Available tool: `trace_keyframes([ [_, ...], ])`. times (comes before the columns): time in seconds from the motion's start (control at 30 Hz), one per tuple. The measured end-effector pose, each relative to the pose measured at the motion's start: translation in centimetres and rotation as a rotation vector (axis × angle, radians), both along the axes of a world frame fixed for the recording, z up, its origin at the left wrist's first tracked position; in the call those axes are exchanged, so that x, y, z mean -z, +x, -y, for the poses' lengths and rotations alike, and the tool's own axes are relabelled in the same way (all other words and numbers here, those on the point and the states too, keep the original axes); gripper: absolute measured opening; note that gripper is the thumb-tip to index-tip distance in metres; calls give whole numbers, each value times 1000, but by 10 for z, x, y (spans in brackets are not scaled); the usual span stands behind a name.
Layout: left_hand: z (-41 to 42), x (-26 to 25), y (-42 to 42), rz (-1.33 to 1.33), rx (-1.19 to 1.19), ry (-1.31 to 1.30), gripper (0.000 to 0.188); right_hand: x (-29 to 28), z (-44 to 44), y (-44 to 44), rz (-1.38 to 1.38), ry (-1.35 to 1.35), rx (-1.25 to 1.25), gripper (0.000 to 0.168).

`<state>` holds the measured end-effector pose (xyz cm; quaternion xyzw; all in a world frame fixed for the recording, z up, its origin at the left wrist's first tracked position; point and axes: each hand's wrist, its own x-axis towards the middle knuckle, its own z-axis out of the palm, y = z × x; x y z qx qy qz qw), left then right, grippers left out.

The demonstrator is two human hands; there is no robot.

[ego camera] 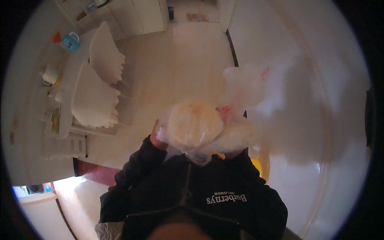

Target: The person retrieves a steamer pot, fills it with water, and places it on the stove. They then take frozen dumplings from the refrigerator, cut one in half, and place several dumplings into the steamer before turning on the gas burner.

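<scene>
A round, pale yellowish thing (195,123), wrapped in clear plastic, is held up in front of my chest. My left hand (158,136) grips its wrapping at the left side, partly covered by the plastic. A translucent plastic bag (244,87) with red print spreads to the right of the round thing, and another pale bulge shows through the plastic there. My right hand (234,153) is under this bulge, mostly hidden by plastic and sleeve. What the round thing is, I cannot tell.
Two white chairs (94,99) with scalloped edges stand at a table on the left. A light blue jug (71,41) is on that table. White cabinets (135,18) stand at the top, near a doorway. A wall (300,90) runs along the right. Something yellow (257,166) shows beside my right arm.
</scene>
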<state>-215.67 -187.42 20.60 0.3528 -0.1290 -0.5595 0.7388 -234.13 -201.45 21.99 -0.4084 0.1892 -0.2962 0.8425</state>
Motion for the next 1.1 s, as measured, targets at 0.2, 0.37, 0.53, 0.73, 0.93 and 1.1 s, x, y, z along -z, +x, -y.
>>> trace_keyframes([
  [0.2,76,9,144,160,-160,170,20,13,126,149,-15,-92,-88,28],
  [0.37,171,-18,265,591,-232,155,11,3,228,273,-22,-227,-27,28],
  [0.53,283,-22,334,644,-166,85,13,-3,321,329,-175,-286,99,30],
  [0.73,436,-31,388,430,42,105,20,-13,447,384,-951,-574,56,31],
  [0.93,604,-22,476,456,187,14,21,74,629,431,-101,-174,182,38],
  [1.1,711,-47,564,493,193,237,22,36,753,550,-40,-328,249,19],
])
